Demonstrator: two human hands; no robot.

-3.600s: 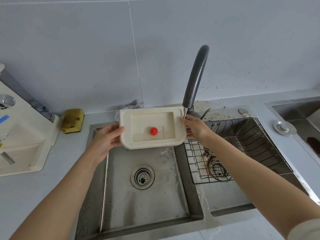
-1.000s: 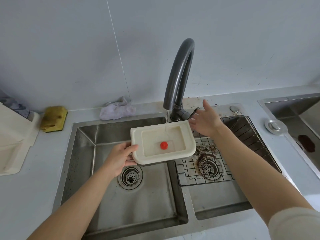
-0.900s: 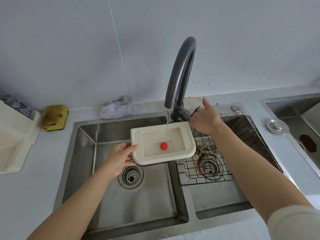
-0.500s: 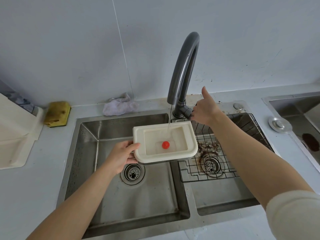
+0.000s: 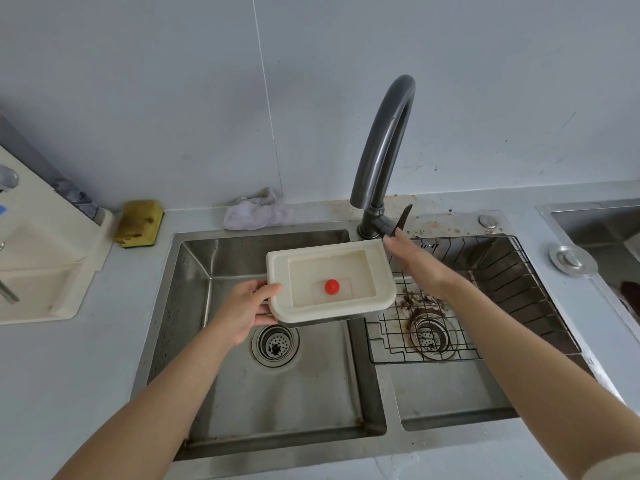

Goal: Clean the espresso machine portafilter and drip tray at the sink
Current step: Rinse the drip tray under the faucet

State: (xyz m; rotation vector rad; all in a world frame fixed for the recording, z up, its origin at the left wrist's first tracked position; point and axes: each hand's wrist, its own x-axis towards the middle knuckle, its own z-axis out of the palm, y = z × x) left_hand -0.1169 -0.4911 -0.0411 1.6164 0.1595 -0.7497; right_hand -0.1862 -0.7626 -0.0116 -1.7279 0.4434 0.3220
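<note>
Left hand (image 5: 247,306): thumb on rim, fingers curled beneath, gripping drip tray (image 5: 277,271) by its left edge; held level above left basin (image 5: 294,393), probably to keep rinse water in | red float (image 5: 332,286) mid-tray | right hand (image 5: 415,261): fingers straight, together, empty, beside faucet lever (image 5: 401,216); blurred, contact undetermined.
</note>
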